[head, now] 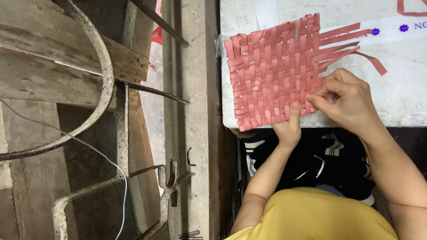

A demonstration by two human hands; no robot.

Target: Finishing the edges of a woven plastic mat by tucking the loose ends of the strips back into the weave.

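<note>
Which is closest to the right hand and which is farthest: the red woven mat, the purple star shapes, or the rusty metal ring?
From the right hand:
1. Red woven mat: touching its right edge.
2. Purple star shapes: above, on the white tabletop.
3. Rusty metal ring: far left, beyond the concrete post.

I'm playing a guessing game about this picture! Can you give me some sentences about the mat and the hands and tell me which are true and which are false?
1. The woven mat is blue. False: it is pinkish red.
2. The mat lies on a pale stone table. True.
3. The right hand pinches at the mat's edge near the loose strips. True.
4. The left hand is far from the mat. False: its thumb presses on the mat's near edge.
5. Loose strips stick out from one side of the mat. True.
6. The person wears a green top. False: the top is yellow.
</note>
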